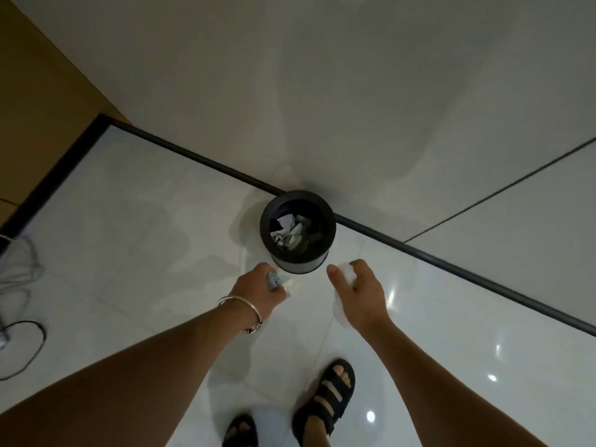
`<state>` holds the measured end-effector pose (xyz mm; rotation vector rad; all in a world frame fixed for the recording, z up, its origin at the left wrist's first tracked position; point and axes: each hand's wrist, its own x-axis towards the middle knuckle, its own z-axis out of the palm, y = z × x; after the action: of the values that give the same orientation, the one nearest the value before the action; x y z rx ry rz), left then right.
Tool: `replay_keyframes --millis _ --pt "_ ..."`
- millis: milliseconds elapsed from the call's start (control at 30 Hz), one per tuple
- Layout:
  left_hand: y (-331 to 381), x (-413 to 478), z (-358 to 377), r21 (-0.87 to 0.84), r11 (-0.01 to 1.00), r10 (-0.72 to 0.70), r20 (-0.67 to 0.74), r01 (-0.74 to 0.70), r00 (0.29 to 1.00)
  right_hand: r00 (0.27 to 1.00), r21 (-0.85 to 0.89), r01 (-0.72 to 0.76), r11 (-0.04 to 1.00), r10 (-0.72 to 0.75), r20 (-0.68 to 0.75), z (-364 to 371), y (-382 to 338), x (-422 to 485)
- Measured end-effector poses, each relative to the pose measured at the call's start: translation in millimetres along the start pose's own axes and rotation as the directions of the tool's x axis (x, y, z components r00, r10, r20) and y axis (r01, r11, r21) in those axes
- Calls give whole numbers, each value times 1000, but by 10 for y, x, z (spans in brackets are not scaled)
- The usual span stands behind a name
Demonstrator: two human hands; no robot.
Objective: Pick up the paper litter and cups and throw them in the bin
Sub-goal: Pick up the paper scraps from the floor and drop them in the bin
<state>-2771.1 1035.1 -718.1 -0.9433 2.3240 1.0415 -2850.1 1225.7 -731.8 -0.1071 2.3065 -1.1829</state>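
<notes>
A round black bin stands on the white tiled floor against the wall, with crumpled paper lying inside it. My left hand, with a silver bangle on the wrist, grips a crumpled bluish and pale paper scrap just below the bin's near left side. My right hand holds a white crumpled paper or cup, which is mostly hidden under the palm, just below the bin's near right side. Both hands hover short of the bin's opening.
A dark skirting strip runs along the foot of the grey wall behind the bin. Cables and a pale wire object lie at the left edge. My sandalled feet stand on the glossy tiles below.
</notes>
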Motion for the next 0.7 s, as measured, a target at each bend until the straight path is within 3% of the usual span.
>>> replay_keyframes --millis 100,300,467,600,700 --pt "-24 393 -16 -4 1000 -10 1 10 1000 999 143 -35 989 31 32 143 -44 445" --pt "-143 1471 -50 43 999 25 -13 -24 1000 1000 146 -29 989 30 -8 780 -36 1365" --pt "-180 2307 76 39 990 134 75 -137 988 982 259 -104 960 140 -128 1259 99 2003" --pt "-320 2595 81 138 977 123 245 -160 962 961 180 -223 958 247 -126 1521 271 2200" --pt "-454 2578 -20 147 975 123 280 -169 952 947 160 -270 949 292 -133 1627 289 2143"
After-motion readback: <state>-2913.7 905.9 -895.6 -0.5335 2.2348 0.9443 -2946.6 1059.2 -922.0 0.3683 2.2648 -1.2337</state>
